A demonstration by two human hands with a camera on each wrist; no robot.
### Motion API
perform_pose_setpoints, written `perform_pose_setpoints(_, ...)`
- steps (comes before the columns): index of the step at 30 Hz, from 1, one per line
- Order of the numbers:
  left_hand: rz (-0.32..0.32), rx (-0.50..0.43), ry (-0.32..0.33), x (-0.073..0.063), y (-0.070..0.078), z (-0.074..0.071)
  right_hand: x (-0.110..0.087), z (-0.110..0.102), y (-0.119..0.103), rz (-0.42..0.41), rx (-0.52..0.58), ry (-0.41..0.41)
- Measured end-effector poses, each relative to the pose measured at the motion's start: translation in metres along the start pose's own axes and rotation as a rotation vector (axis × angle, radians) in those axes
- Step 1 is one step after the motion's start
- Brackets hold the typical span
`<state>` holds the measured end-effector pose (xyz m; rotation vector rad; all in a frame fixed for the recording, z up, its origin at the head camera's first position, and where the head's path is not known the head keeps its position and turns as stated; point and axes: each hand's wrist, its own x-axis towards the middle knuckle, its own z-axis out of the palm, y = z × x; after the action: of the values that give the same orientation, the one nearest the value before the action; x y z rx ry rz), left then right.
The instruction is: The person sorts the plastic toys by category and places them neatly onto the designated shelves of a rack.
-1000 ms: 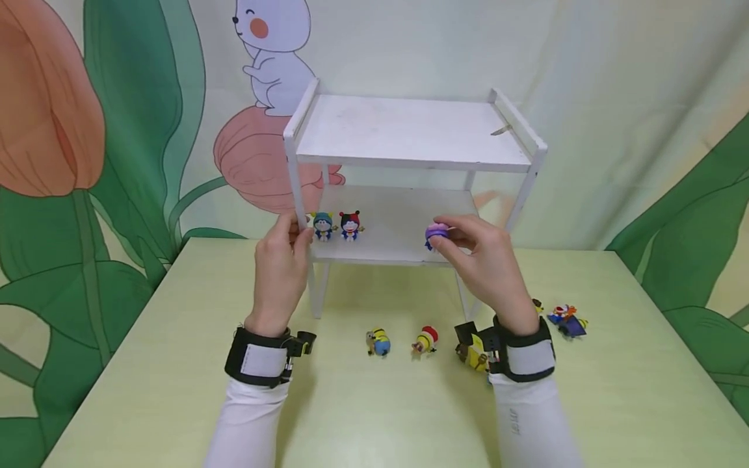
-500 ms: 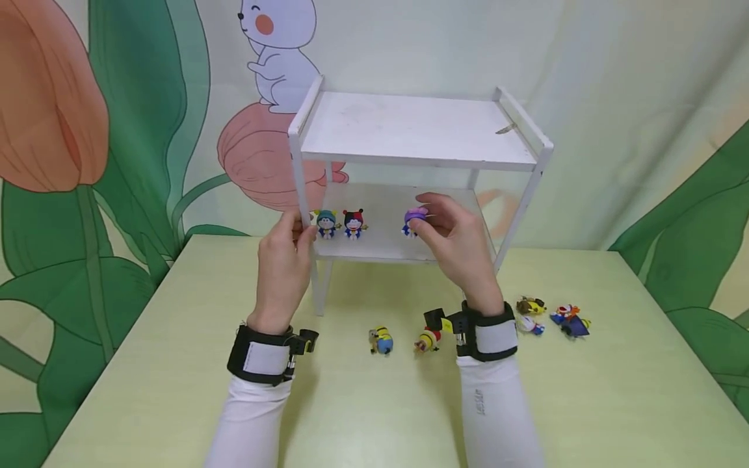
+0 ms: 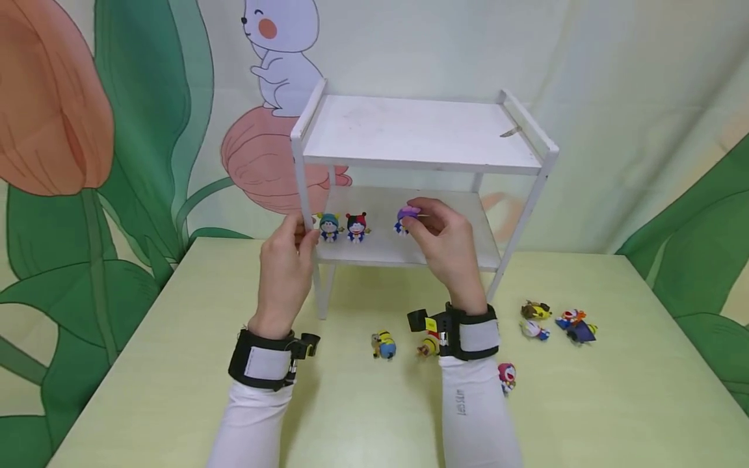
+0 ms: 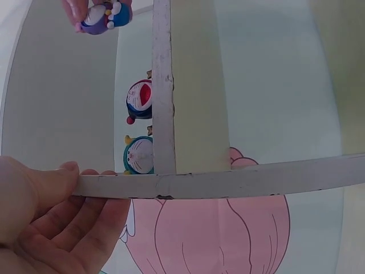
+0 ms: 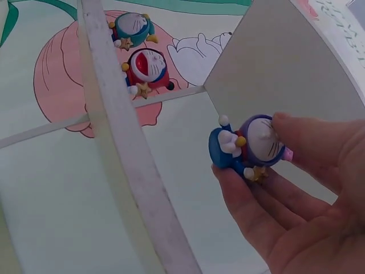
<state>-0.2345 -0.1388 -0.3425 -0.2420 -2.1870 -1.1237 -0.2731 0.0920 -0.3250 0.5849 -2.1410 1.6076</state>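
My right hand [image 3: 450,250] pinches a small cat figurine [image 5: 259,142] with a purple hat, blue body and gold star between thumb and fingers. The hand holds it over the lower board of a white two-tier shelf [image 3: 412,162], apart from the two figurines standing there. Of those, the one in a teal hat [image 3: 329,228] is nearest the left post; the one in a red-and-black hat [image 3: 356,228] stands beside it. My left hand [image 3: 285,273] grips the shelf's left front post [image 4: 120,185], thumb on one side and fingers on the other.
On the table [image 3: 363,416] in front of the shelf lie a yellow-and-blue figurine [image 3: 384,345] and a yellow one [image 3: 429,346], partly hidden by the right wrist camera. A red-hooded figurine [image 3: 507,377] shows beside the right sleeve. Several more figurines [image 3: 535,311] lie to the right.
My right hand has moved left along the shelf with the purple-hatted figurine, closer to the two standing ones. My left hand stays on the post.
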Motion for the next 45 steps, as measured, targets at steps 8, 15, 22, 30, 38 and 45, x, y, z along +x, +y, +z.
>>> perform_pose_setpoints(8, -0.017, 0.009, 0.001, -0.003, 0.001, 0.001, 0.001, 0.011, 0.004, 0.007, -0.031, -0.003)
perform_pose_setpoints(15, -0.023, -0.003, 0.003, -0.003, 0.002, 0.0, 0.003, 0.021, 0.009, 0.047, -0.108, -0.014)
perform_pose_setpoints(22, -0.013, -0.008, 0.007, -0.003, 0.003, 0.001, 0.004, 0.026, 0.012, 0.032, -0.183, -0.03)
perform_pose_setpoints(30, 0.002, -0.001, 0.007, -0.001, 0.003, -0.001, 0.005, 0.031, 0.015, 0.021, -0.197, -0.042)
perform_pose_setpoints(38, -0.009, -0.007, 0.009, 0.0, 0.002, -0.001, 0.007, 0.034, 0.015, 0.015, -0.201, -0.057)
perform_pose_setpoints(45, -0.004, -0.005, 0.012, 0.0, 0.001, 0.0, 0.007, 0.034, 0.014, 0.015, -0.211, -0.074)
